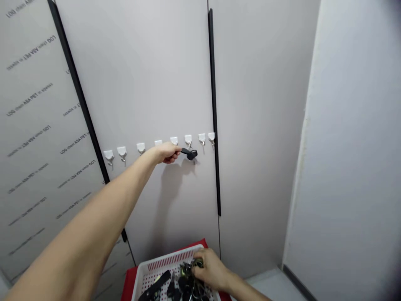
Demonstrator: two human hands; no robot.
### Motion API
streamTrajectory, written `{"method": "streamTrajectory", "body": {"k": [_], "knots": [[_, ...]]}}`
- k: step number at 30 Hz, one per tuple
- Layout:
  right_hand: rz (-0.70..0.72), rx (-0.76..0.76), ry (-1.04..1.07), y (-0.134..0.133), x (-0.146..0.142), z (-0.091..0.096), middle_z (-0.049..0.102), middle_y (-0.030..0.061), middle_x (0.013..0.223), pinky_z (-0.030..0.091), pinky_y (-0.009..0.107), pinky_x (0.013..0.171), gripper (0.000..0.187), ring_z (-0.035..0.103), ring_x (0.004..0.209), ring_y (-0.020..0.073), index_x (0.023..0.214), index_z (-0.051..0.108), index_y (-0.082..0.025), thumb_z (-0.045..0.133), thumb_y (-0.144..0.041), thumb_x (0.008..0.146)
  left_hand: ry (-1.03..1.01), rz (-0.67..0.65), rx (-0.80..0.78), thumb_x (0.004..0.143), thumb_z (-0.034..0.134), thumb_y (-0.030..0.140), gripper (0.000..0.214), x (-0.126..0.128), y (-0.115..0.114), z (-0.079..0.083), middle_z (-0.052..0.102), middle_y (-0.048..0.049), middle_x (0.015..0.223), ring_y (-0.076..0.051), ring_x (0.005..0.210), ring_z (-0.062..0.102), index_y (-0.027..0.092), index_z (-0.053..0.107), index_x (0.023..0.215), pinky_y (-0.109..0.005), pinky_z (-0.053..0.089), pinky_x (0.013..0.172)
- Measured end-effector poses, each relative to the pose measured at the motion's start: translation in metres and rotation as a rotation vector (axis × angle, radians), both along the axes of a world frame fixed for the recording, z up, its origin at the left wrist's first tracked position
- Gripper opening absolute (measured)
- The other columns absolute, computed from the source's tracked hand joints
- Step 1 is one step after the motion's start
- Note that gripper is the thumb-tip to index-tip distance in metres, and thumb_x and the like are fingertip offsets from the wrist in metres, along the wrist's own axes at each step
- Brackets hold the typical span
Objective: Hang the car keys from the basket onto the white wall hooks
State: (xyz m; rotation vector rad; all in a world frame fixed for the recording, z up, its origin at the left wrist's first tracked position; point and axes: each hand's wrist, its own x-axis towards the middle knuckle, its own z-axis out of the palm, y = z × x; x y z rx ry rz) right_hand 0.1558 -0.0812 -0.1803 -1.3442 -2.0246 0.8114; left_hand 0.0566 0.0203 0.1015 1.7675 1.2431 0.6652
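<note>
My left hand [169,153] reaches up to the cabinet door and pinches a black key [189,154]. The key is right below a white adhesive hook [188,140] in a row of several. Whether its ring touches that hook I cannot tell. Down in front, my right hand [210,268] is in a white plastic basket [143,276], its fingers curled on a bunch of keys [188,281]. Dark keys and metal rings lie under and beside these fingers. A long black object [156,286] lies at the basket's left side.
The basket stands on a red surface [129,284]. Long black handles [213,104] run down the pale cabinet doors. At left is a panel with printed film [31,138]; a white wall [351,159] bounds the right. More hooks [121,153] line the door at left.
</note>
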Motion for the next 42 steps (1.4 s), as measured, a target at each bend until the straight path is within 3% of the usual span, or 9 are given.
{"method": "streamTrajectory", "body": {"k": [9,13,18,21,24,29,32,37,42], "knots": [[-0.046,0.211,-0.576,-0.004,-0.012,-0.038,0.056,0.0036,0.074,0.036,0.023,0.055,0.019,0.05,0.067,0.0169,0.067,0.056,-0.02,0.044,-0.027,0.053,-0.542,-0.001,-0.115,0.068,0.033,0.019,0.025,0.022,0.003,0.017,0.025,0.0075,0.03,-0.001,0.025,0.025,0.015,0.03,0.044,-0.013,0.021,0.029],[-0.061,0.253,-0.59,-0.005,-0.013,-0.04,0.055,0.003,0.072,0.036,0.023,0.054,0.018,0.051,0.066,0.0164,0.066,0.055,-0.02,0.044,-0.028,0.055,-0.531,0.104,0.004,0.069,0.031,0.018,0.023,0.047,0.005,0.015,0.03,0.0069,0.031,-0.001,0.027,0.03,0.015,0.032,0.046,-0.013,0.024,0.032],[-0.07,0.316,-0.608,-0.008,-0.011,-0.036,0.055,0.0029,0.072,0.037,0.024,0.055,0.02,0.05,0.066,0.0159,0.068,0.054,-0.019,0.042,-0.032,0.059,-0.326,-0.056,0.095,0.066,0.038,0.022,0.019,0.052,-0.009,-0.002,0.034,0.0062,0.035,-0.003,0.03,0.033,0.015,0.037,0.049,-0.015,0.028,0.035],[-0.039,0.318,-0.645,-0.01,-0.011,-0.031,0.055,0.0042,0.071,0.038,0.025,0.054,0.024,0.05,0.065,0.0163,0.071,0.054,-0.018,0.04,-0.035,0.061,-0.286,-0.227,0.093,0.066,0.04,0.026,0.02,0.034,-0.033,-0.037,0.032,0.0067,0.036,-0.003,0.033,0.031,0.015,0.037,0.049,-0.016,0.026,0.037],[-0.025,0.318,-0.627,-0.015,-0.01,-0.024,0.056,0.0051,0.073,0.038,0.025,0.053,0.028,0.05,0.066,0.0166,0.073,0.054,-0.017,0.038,-0.037,0.063,-0.187,-0.297,0.071,0.067,0.038,0.032,0.026,0.005,-0.061,-0.095,0.033,0.0065,0.038,-0.004,0.036,0.031,0.015,0.036,0.048,-0.016,0.026,0.039],[-0.055,0.236,-0.505,-0.011,-0.006,-0.019,0.056,0.0054,0.08,0.037,0.024,0.05,0.028,0.05,0.07,0.0174,0.077,0.054,-0.017,0.039,-0.036,0.063,0.16,-0.164,-0.023,0.066,0.033,0.039,0.029,-0.037,-0.088,-0.202,0.037,0.0066,0.038,-0.007,0.041,0.035,0.018,0.038,0.046,-0.018,0.031,0.045],[-0.224,0.056,-0.287,-0.005,-0.003,-0.013,0.058,0.003,0.08,0.036,0.022,0.049,0.032,0.051,0.071,0.0159,0.08,0.054,-0.02,0.037,-0.041,0.064,0.361,-0.022,0.078,0.064,0.031,0.039,0.027,-0.046,-0.095,-0.248,0.043,0.0059,0.04,-0.01,0.045,0.042,0.019,0.041,0.05,-0.02,0.034,0.049],[-0.579,-0.169,0.06,-0.005,-0.001,0.003,0.059,0.0011,0.07,0.034,0.018,0.049,0.034,0.051,0.062,0.0108,0.078,0.055,-0.019,0.033,-0.042,0.066,0.641,-0.114,0.302,0.063,0.029,0.038,0.027,-0.049,-0.099,-0.29,0.058,0.0003,0.059,-0.016,0.059,0.053,0.02,0.05,0.061,-0.023,0.038,0.055],[-0.525,-0.134,0.142,-0.004,-0.012,-0.003,0.058,0.0,0.069,0.035,0.017,0.053,0.029,0.05,0.064,0.0099,0.076,0.055,-0.019,0.036,-0.039,0.066,0.804,-0.368,0.467,0.065,0.029,0.034,0.032,-0.047,-0.102,-0.305,0.059,-0.0049,0.074,-0.017,0.072,0.053,0.018,0.057,0.064,-0.027,0.039,0.066]]}}
